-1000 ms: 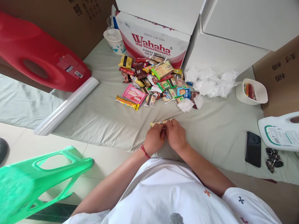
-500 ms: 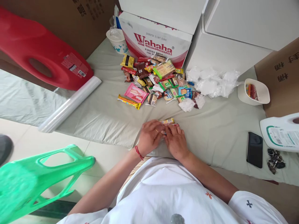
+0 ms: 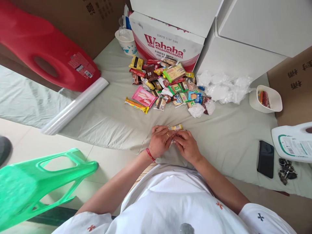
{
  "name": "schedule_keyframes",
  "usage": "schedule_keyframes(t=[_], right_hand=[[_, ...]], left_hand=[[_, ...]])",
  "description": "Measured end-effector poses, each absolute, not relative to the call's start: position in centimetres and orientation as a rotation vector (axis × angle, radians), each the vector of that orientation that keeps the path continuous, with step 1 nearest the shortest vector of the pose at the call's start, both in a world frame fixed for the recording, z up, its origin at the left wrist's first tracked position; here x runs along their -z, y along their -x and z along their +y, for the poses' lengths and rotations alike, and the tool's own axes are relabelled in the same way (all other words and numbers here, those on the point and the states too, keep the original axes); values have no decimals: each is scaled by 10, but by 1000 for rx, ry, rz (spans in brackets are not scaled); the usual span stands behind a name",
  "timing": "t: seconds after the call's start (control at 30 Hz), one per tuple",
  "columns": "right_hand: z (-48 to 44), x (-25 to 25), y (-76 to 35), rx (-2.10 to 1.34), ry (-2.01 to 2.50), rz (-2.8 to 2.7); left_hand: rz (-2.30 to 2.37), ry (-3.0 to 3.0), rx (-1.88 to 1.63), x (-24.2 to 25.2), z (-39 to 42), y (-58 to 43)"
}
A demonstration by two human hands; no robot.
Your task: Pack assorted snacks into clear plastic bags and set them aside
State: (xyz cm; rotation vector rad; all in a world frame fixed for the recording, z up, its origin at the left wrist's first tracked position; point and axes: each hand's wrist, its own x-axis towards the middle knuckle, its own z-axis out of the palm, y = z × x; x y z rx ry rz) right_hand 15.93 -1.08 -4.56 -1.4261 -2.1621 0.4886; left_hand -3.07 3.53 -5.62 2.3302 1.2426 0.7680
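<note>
Both hands meet over a small bunch of wrapped snacks at the front of the sheet. A yellow-wrapped snack (image 3: 175, 127) pokes out beyond the fingertips, and the rest of the bunch is mostly covered. My left hand (image 3: 159, 140), with a red cord on its wrist, curls its fingers round the left side of the bunch. From the right, my right hand (image 3: 189, 145) is closed with its thumb and fingertips pinching at the bunch. Farther back lies a loose heap of packaged snacks, with a pink wafer packet (image 3: 144, 96) and a yellow bar (image 3: 136, 105) at its near left.
Clear plastic bags (image 3: 223, 87) lie right of the heap, before white drawers (image 3: 243, 52). A Wahaha carton (image 3: 168, 40) stands behind. At left are a red jug (image 3: 60, 61), plastic roll (image 3: 75, 105) and green stool (image 3: 48, 182); at right, a white bowl (image 3: 276, 103), phone (image 3: 265, 159) and keys (image 3: 287, 171).
The whole view has shifted slightly. My right hand's fingers have drawn in toward my left thumb, and the red wrapper under them is now hidden. The heap has not moved.
</note>
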Motion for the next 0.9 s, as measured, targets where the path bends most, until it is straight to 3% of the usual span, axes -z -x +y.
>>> schedule_keyframes(t=[0.1, 0.27, 0.47, 0.7, 0.9], right_hand=[[-6, 49, -156, -542, 1423, -2078], [-4, 32, -175, -655, 1290, -2117], [16, 17, -199, -461, 1274, -2487], [44, 49, -181, -296, 1248, -2675], [54, 39, -188, -370, 1256, -2595]], left_hand=[[1331, -2396, -747, 53, 32, 31], [1144, -2661, -420, 49, 29, 41], [1118, -2812, -241, 51, 31, 37], [1125, -2785, -173, 40, 55, 30], [1094, -2546, -133, 16, 71, 30]])
